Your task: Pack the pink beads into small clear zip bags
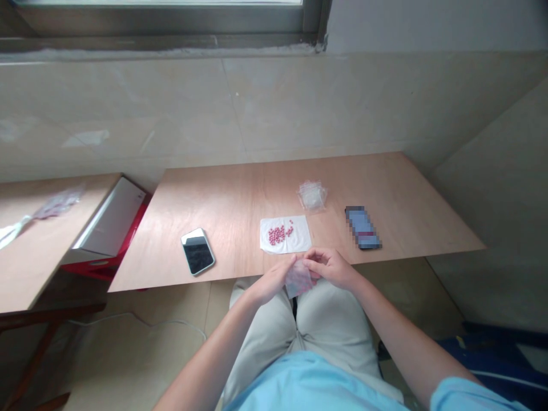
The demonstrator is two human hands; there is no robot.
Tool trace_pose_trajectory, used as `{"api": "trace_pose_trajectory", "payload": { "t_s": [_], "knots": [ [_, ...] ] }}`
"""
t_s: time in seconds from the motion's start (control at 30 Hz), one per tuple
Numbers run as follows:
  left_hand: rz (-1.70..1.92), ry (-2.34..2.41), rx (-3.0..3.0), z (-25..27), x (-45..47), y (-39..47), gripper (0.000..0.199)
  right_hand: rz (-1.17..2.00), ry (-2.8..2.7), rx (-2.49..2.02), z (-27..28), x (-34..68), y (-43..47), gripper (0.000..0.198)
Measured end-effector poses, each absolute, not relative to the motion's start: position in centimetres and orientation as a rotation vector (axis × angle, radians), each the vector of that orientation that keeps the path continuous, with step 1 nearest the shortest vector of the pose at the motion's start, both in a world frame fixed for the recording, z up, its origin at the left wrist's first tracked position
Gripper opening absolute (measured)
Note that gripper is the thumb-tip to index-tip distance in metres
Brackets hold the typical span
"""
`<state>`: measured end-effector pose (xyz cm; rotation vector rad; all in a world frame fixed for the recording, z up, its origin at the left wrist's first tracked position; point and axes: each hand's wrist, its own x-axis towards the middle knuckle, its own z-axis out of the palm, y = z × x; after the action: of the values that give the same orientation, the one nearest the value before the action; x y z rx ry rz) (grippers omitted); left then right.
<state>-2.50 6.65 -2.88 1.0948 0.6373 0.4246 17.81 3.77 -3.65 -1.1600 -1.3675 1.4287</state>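
Over my lap, just off the table's front edge, a small clear plastic bag [298,281] hangs between my hands. My left hand [276,278] pinches its upper left side. My right hand [331,266] has thumb and fingers closed at its upper right. Something pinkish shows through the bag, too blurred to name. Right beyond my hands lies a white cloth [299,234] with several small pink-red beads [277,234] gathered on it. Behind the cloth sits a pile of clear plastic bags [312,196].
On the wooden table [231,200], a phone [197,252] lies at the left and another phone [363,227] at the right. A second table [55,228] stands at far left, beside a white box [109,220]. A tiled wall runs behind.
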Motion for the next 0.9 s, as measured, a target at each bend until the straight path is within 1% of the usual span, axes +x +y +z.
{"api": "trace_pose_trajectory", "payload": {
  "t_s": [0.07,0.13,0.3,0.4,0.63,0.9],
  "knots": [
    [0.358,0.608,1.056,-2.5,-2.6,6.7,0.065,1.436,-1.383,-1.156,-3.5,17.9,3.7,0.026],
    [0.338,0.621,1.058,-2.2,-2.8,6.9,0.064,1.445,-1.375,-1.162,-3.5,17.9,3.6,0.026],
    [0.559,0.796,1.233,-2.6,-3.1,7.6,0.044,1.403,-1.290,-1.145,-3.7,17.9,3.9,0.027],
    [0.631,0.869,1.286,-3.1,-3.2,7.9,0.038,1.383,-1.249,-1.145,-4.1,17.9,4.1,0.027],
    [0.677,0.905,1.303,-3.0,-3.2,7.7,0.035,1.431,-1.158,-1.170,-4.6,17.6,4.1,0.028],
    [0.678,0.891,1.306,-2.7,-3.0,7.6,0.033,1.394,-1.161,-1.193,-4.5,17.7,4.0,0.029]
  ]
}}
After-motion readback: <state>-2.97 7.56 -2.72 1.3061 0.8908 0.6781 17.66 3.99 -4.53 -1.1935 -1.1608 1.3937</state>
